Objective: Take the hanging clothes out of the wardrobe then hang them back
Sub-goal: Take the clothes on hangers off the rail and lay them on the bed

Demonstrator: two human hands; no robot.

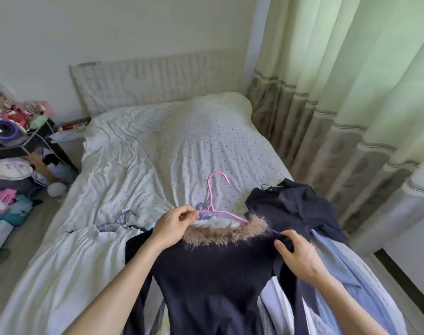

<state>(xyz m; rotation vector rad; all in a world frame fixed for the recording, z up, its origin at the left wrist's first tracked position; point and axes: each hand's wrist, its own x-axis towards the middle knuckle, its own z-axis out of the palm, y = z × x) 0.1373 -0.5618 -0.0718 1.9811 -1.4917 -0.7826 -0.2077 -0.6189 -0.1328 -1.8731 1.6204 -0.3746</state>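
A dark navy garment point(213, 274) with a tan fur collar point(226, 232) lies on the bed in front of me. A pink hanger point(214, 201) sits at its neck, hook pointing away from me. My left hand point(174, 226) pinches the hanger's left shoulder at the collar. My right hand point(300, 255) grips the garment's right shoulder fabric. Another dark garment point(295, 206) lies to the right, over light blue shirts point(334, 276). A white garment point(68, 262) lies at the left, with a second pale hanger point(116, 222) beside it.
The bed point(138, 151) has a white dotted cover and a padded headboard point(157, 78). A cluttered dark side table point(17, 141) and piles of clothes point(10, 201) stand on the floor at the left. Green curtains point(351, 93) hang along the right.
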